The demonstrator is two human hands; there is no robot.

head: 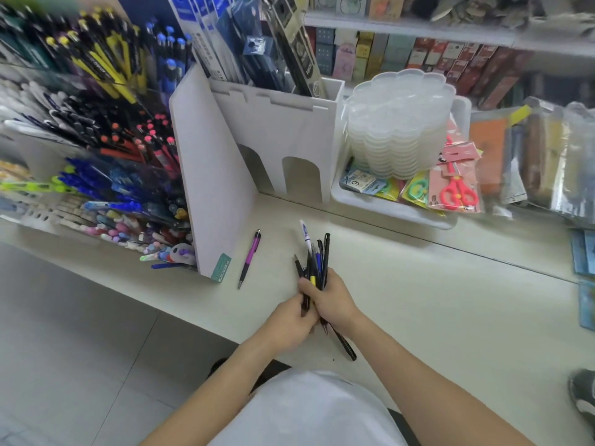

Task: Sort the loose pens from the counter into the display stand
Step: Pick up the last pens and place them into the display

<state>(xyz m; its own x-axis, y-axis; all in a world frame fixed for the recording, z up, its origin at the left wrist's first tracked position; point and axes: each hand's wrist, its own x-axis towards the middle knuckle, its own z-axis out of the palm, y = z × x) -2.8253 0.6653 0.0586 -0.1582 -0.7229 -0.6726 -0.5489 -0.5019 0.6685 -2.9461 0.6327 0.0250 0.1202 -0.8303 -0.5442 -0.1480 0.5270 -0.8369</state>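
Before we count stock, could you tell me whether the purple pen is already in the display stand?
No, the purple pen lies loose on the counter beside the display stand.

Bright even indoor light, soft shadows, blurred upper-left corner, wide-angle edge bending

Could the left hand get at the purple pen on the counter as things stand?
Probably not yet: the left hand and right hand both grip the pen bundle. The path to the purple pen looks open, nothing lying between.
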